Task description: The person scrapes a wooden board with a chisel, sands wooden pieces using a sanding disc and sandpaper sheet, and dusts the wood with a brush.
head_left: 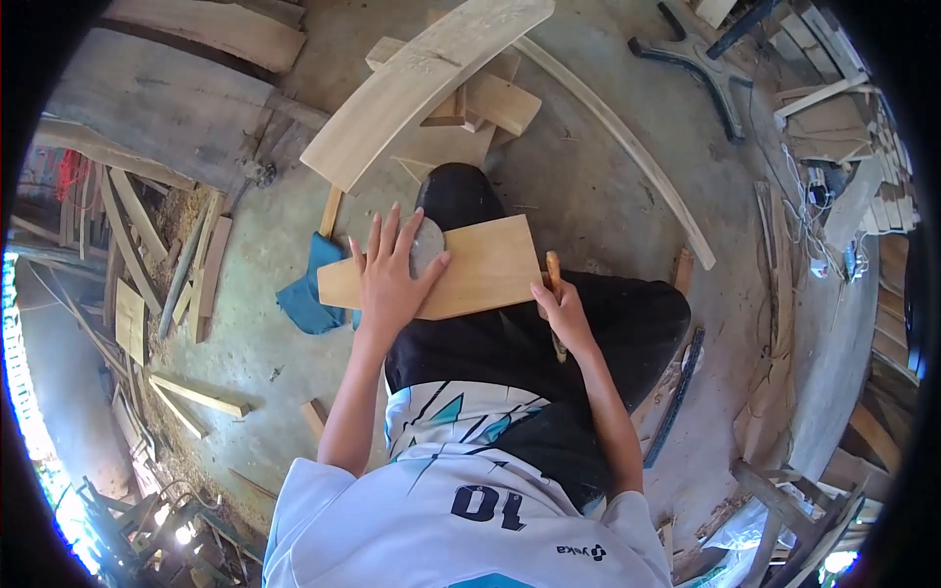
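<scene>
A flat, pale wooden board (485,265) lies across my lap, narrowing toward its left end. My left hand (394,269) rests flat on the left half of the board with its fingers spread. A round grey disc (428,247) lies on the board between the thumb and forefinger of that hand; its material is unclear. At the board's right end, my right hand (564,312) is closed around a slim hand tool with a wooden handle (554,267). The tool's narrow lower end sticks out below the hand, and its exact kind is hard to make out.
Beyond my knees, a wide curved plank (421,93) lies over several wood blocks (502,103). A long curved strip (627,137) is at the right. Blue cloth (312,289) lies left of the board. A black metal base (701,64) stands far right, and scrap wood lines both sides.
</scene>
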Motion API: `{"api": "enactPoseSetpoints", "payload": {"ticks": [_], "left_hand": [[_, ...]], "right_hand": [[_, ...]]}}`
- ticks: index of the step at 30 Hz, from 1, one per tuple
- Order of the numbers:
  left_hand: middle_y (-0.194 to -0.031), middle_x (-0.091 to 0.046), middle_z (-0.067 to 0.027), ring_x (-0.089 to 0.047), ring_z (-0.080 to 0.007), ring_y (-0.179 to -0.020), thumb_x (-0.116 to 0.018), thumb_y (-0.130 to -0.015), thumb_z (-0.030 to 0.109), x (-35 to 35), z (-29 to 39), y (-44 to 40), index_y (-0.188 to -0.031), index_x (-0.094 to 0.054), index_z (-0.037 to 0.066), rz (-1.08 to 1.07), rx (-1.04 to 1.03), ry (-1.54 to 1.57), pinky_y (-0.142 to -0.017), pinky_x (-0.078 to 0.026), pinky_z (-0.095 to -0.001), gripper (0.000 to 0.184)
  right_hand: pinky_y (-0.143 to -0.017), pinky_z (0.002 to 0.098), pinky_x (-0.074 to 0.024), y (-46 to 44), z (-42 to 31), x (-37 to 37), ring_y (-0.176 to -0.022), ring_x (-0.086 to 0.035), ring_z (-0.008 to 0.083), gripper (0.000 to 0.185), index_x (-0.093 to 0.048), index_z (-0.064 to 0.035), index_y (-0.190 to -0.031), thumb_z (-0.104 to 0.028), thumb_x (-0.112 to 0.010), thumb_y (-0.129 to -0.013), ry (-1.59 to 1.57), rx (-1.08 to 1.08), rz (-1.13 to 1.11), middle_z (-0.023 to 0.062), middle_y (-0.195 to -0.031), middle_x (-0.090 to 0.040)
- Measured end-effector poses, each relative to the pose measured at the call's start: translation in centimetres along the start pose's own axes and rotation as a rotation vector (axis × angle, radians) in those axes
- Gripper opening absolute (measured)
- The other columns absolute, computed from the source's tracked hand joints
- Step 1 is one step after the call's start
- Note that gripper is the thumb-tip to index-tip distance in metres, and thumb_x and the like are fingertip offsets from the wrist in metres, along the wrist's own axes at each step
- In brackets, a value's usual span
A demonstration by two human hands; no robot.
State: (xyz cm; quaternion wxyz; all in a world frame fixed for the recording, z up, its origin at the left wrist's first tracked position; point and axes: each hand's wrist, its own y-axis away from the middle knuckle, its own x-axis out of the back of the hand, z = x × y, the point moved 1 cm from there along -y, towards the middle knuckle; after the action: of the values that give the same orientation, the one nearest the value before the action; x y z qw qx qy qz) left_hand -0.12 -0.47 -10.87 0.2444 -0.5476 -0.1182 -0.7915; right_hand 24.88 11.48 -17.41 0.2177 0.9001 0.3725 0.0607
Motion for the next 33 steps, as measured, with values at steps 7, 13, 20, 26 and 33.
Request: {"api": "enactPoseSetpoints", "payload": {"ticks": [7, 13, 20, 26, 33], "left_hand": [[-0.158, -0.041, -0.0094, -0.034, -0.0340, -0.148, -0.072, -0.080, 0.062, 1.9, 1.6, 2.4, -0.149, -0.051, 0.023, -0.089, -0.174, 0.003, -0.120, -0.008, -0.0652, 0.082], [-0.157, -0.043, -0.0085, -0.036, -0.0306, -0.147, -0.074, -0.080, 0.055, 3.4, 0.3, 2.7, -0.148, -0.052, 0.024, -0.138, -0.168, -0.033, -0.121, -0.009, -0.0635, 0.078], [-0.156, -0.042, -0.0141, -0.036, -0.0347, -0.146, -0.073, -0.083, 0.054, 2.2, -1.2, 2.9, -0.149, -0.050, 0.020, -0.080, -0.005, 0.082, -0.121, -0.015, -0.0602, 0.077], [-0.155, -0.044, -0.0142, -0.038, -0.0353, -0.144, -0.072, -0.085, 0.052, 2.5, -0.6, 2.5, -0.148, -0.051, 0.019, -0.068, -0.061, 0.062, -0.121, -0.017, -0.0589, 0.075], [-0.154, -0.045, -0.0117, -0.040, -0.0341, -0.143, -0.072, -0.084, 0.051, 1.9, -0.1, 2.4, -0.147, -0.052, 0.020, -0.017, -0.080, -0.015, -0.121, -0.018, -0.0578, 0.074]], "right_hand": [[-0.049, 0.0241, -0.0208, 1.1, -2.7, 4.6, -0.051, -0.031, 0.0003, 0.040, -0.068, -0.0021, -0.095, -0.034, -0.048, -0.109, -0.047, 0.259, 0.362, -0.0103, -0.059, -0.035], [-0.089, 0.0288, -0.0391, 2.5, -8.3, 4.3, -0.093, -0.050, 0.0140, 0.043, -0.062, -0.0043, -0.111, -0.035, -0.032, -0.112, 0.205, 0.541, 0.602, 0.0040, -0.097, -0.053], [-0.068, 0.0293, -0.0476, 2.5, -14.9, 1.1, -0.078, -0.058, 0.0134, 0.017, -0.062, -0.0059, -0.108, -0.017, -0.049, -0.106, 0.585, 0.568, 0.215, 0.0045, -0.092, -0.063], [-0.066, 0.0285, -0.0494, 0.6, -15.5, -0.3, -0.079, -0.063, 0.0115, 0.023, -0.067, -0.0033, -0.100, -0.023, -0.057, -0.104, 0.511, 0.306, -0.453, 0.0051, -0.092, -0.067], [-0.074, 0.0361, -0.0505, -2.0, -16.9, -1.1, -0.085, -0.065, 0.0302, 0.014, -0.067, -0.0060, -0.095, -0.019, -0.070, -0.092, 0.814, 0.580, -0.070, 0.0088, -0.093, -0.066]]}}
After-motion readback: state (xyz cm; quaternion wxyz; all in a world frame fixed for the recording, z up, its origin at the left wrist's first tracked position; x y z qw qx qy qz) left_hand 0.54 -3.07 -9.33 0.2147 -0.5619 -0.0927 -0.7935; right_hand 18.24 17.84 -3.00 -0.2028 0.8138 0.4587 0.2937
